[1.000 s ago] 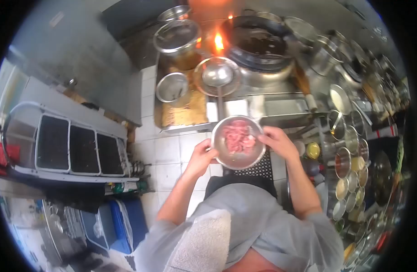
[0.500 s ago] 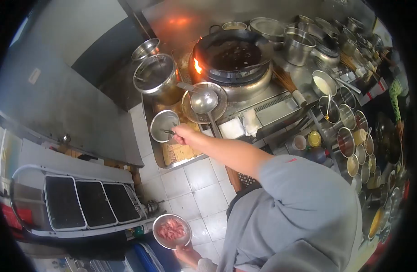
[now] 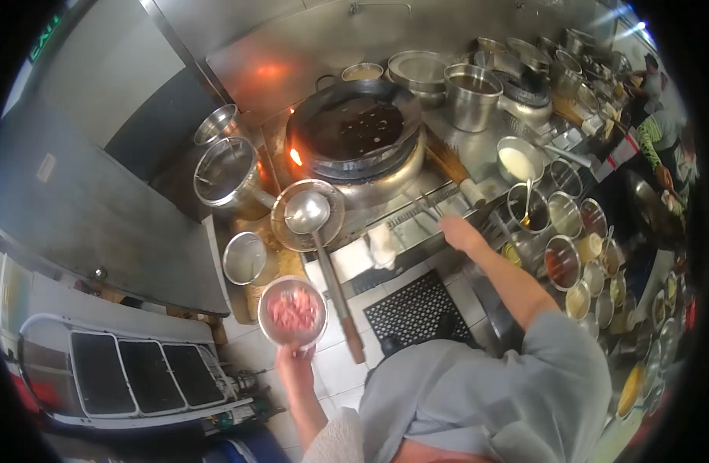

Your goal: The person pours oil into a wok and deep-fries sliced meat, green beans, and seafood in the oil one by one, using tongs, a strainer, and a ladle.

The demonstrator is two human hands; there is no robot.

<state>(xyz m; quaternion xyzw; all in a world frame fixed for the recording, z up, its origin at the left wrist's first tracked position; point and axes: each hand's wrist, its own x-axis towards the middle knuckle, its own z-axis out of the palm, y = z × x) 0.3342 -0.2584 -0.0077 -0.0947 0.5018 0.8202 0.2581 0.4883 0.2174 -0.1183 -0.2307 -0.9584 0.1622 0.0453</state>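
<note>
My left hand (image 3: 295,355) grips the near rim of a metal bowl (image 3: 265,326) holding pieces of raw pink meat (image 3: 294,309). The bowl hangs in front of the stove's left end. My right hand (image 3: 461,234) is closed around a thin metal utensil (image 3: 432,207), whose exact kind is unclear; it points toward the stove's front edge. Beyond sits a large black wok (image 3: 354,127) with dark liquid inside and flame at its left side. A long-handled ladle (image 3: 307,212) rests across a round strainer (image 3: 338,224), its handle reaching past the counter edge.
An empty-looking metal pot (image 3: 245,258) stands at the counter's left corner, below a larger strainer-topped pot (image 3: 226,171). White cloths (image 3: 381,245) lie on the front edge. Right are a bamboo brush (image 3: 447,166), a pan of white liquid (image 3: 519,160) and several seasoning containers (image 3: 562,262). Another person (image 3: 663,143) works far right.
My right hand has swung right, from the metal pot at the counter corner to the stove's front edge. My left hand has lifted the meat bowl forward toward the stove. The view has shifted.
</note>
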